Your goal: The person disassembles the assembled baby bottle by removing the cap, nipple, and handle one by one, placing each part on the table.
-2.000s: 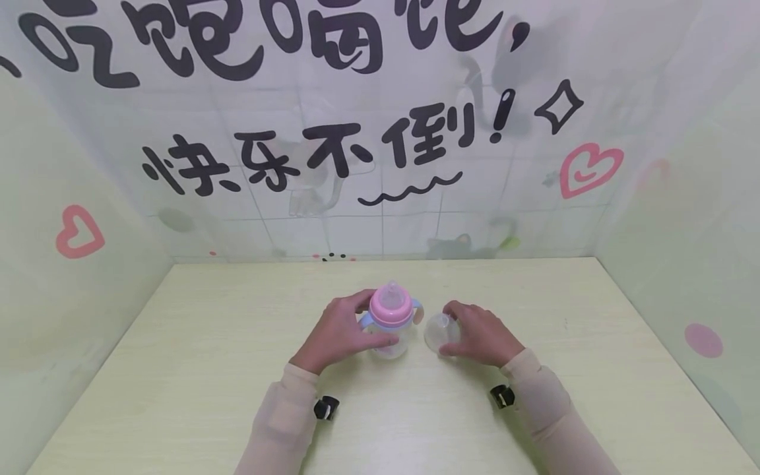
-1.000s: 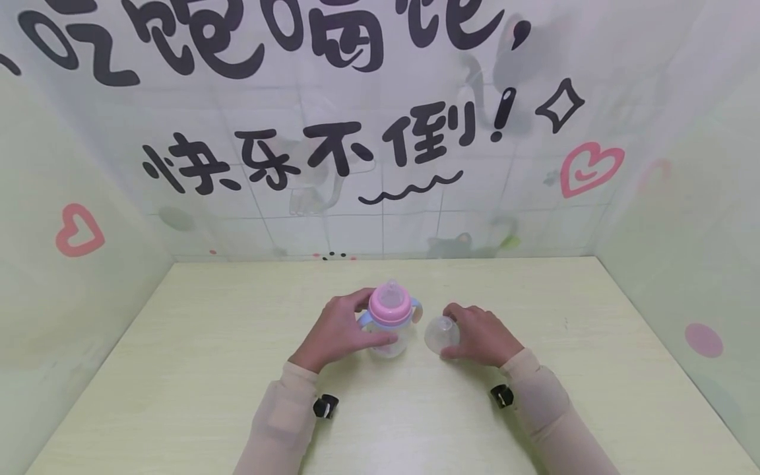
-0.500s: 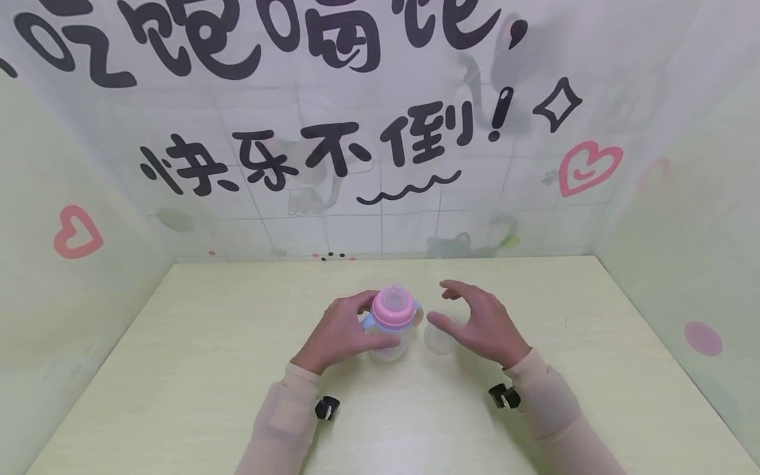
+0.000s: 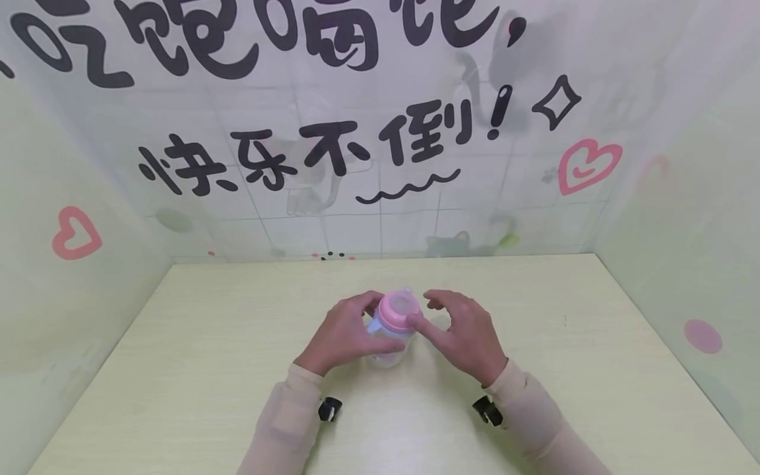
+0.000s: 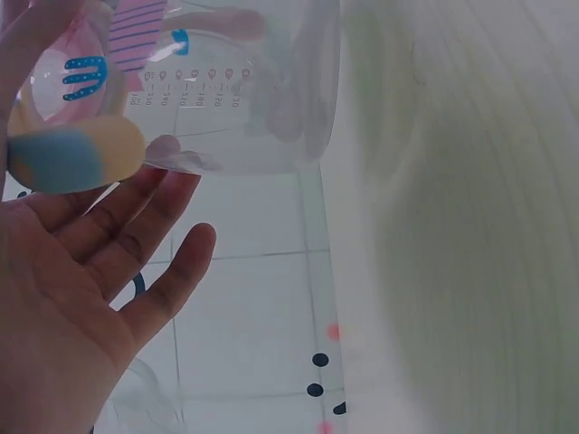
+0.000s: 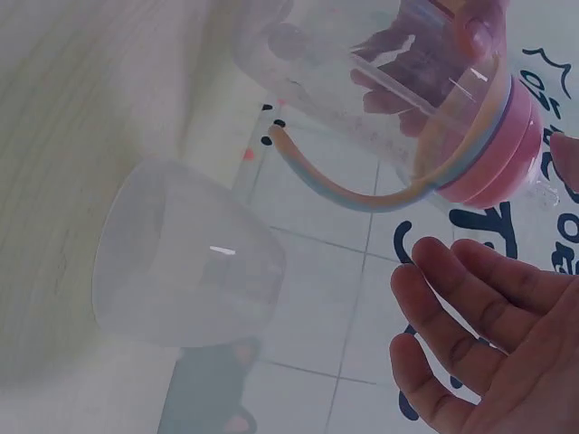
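Note:
My left hand (image 4: pixel 347 333) grips a clear baby bottle (image 4: pixel 399 305), which leans to the right. The bottle has a pink collar (image 6: pixel 493 158), a clear teat and blue-and-peach side handles (image 5: pixel 77 155). Printed measuring marks show on its body in the left wrist view. My right hand (image 4: pixel 466 333) is spread beside the collar, its thumb at the collar's near right edge; whether it touches is hard to tell. In the right wrist view its other fingers stay apart from the bottle. A clear dome cap (image 6: pixel 185 262) stands on the table, mostly hidden behind the right hand in the head view.
The pale wood-grain table (image 4: pixel 208 369) is enclosed by a printed back wall (image 4: pixel 356 231) and side walls (image 4: pixel 671 264) with hearts and lettering. Black wrist mounts (image 4: pixel 488 410) stick out from the sleeves toward the table's middle.
My right hand has let go of the clear cap, lifted, and moved left to the bottle's collar. The bottle, upright before, has tipped to the right in my left hand.

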Tool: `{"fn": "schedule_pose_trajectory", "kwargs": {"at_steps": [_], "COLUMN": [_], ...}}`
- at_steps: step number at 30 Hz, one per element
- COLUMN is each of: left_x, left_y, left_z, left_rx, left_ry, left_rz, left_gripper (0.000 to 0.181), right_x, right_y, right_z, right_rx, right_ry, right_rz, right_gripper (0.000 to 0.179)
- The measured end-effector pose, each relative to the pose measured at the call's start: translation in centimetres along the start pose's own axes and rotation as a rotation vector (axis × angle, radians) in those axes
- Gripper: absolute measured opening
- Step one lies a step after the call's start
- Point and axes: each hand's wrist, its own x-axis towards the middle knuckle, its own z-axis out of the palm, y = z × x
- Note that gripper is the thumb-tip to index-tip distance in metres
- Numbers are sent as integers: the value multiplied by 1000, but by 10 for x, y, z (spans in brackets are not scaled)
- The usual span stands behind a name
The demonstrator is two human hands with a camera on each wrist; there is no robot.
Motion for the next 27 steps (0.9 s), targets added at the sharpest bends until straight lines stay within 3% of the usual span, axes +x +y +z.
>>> {"fn": "schedule_pose_trajectory", "kwargs": {"at_steps": [27], "left_x": [-2], "left_y": [14], "left_z": [1], "left_rx": [61], "left_ry": [17], "left_rz": [59], "left_gripper": [62], "right_x": [-3], "right_y": [-8], "right_z": [2], "right_rx": [42], "right_ry": [-13], "right_rz": [-58], "right_gripper": [44]}}
